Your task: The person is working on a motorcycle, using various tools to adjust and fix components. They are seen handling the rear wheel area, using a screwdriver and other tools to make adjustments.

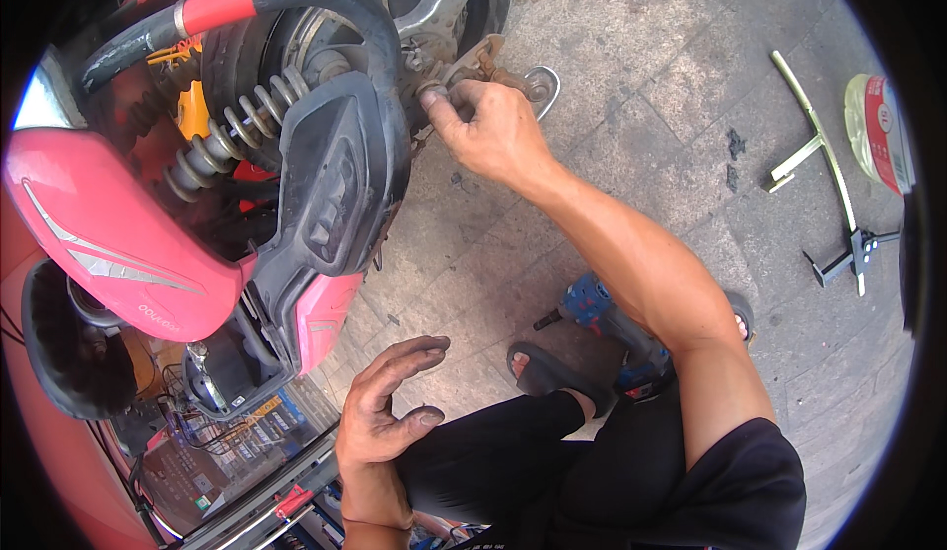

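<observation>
Red scooter [109,244] body, black shorts [513,461], blue drill [597,305], grey pavement [641,76].

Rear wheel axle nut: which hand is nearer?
Right. The right hand has its fingertips on the axle nut; the left hand hangs open well below, near the knee.

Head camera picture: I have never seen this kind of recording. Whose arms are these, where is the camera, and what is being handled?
The camera sits on a person's head and looks down, so the round, bent edges come from its wide lens. Both arms are the wearer's own. The right hand reaches up to the rear wheel of a red scooter and pinches a small metal part at the hub; what kind of part it is I cannot tell. The left hand is open, grimy and holds nothing, hovering above the knee. On the pavement lie a blue power drill, a long metal wrench and a clear plastic jar. The wearer has black sandals on.
</observation>
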Tool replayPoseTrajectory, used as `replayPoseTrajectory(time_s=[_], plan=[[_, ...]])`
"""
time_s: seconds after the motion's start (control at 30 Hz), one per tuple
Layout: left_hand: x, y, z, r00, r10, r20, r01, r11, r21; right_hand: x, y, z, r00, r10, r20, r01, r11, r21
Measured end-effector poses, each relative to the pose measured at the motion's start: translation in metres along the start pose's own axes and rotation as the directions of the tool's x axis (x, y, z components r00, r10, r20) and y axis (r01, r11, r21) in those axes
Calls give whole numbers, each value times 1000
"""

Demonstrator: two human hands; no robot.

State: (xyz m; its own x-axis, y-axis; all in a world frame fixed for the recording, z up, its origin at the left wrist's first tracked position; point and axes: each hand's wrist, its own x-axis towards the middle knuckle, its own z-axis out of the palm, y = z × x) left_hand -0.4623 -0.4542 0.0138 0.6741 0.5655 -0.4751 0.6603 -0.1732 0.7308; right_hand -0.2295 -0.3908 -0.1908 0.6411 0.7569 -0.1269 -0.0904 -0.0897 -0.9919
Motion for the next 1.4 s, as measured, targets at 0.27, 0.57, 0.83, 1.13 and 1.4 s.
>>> replayPoseTrajectory(time_s=[0.27, 0.57, 0.83, 1.13, 1.4], plan=[[0, -4, 0, 998, 57, -5, -57, 998, 30, -2, 10, 2, 993, -121, -8, 121, 993, 6], [-6, -9, 0, 998, 55, -42, -54, 998, 19, -24, 35, 39, 982, -44, 186, 34, 998, 58], [-15, -11, -3, 998, 63, -17, -62, 998, 11, -29, 38, 79, 982, 5, 189, -13, 999, 38], [-38, -5, 1, 988, 78, -131, -76, 997, 22, -32, 25, 92, 994, 10, 107, -3, 998, -67], [-63, -5, 7, 978, 100, -185, -92, 994, 53, -31, 29, 91, 991, -79, 106, 94, 985, -145]])
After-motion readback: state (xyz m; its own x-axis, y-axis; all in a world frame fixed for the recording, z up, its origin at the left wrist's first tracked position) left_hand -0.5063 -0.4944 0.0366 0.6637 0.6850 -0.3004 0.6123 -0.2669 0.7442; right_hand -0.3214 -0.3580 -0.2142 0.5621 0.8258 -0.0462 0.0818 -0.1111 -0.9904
